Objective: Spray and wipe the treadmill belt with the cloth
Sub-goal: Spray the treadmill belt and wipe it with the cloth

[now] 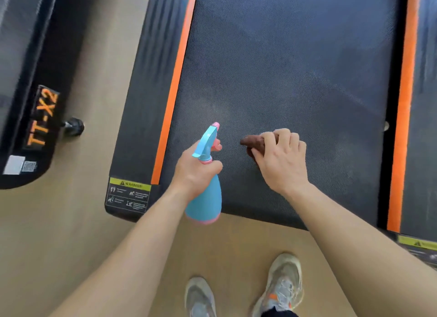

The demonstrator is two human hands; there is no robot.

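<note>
Left hand [196,172] grips spray bottle [206,199]; WARNING label [130,185], TT-X2 lettering [43,119].

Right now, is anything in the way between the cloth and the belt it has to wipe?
Nothing visible. The right hand holds the cloth down at the belt, whose surface ahead lies bare. The left hand holds the bottle off to its left.
</note>
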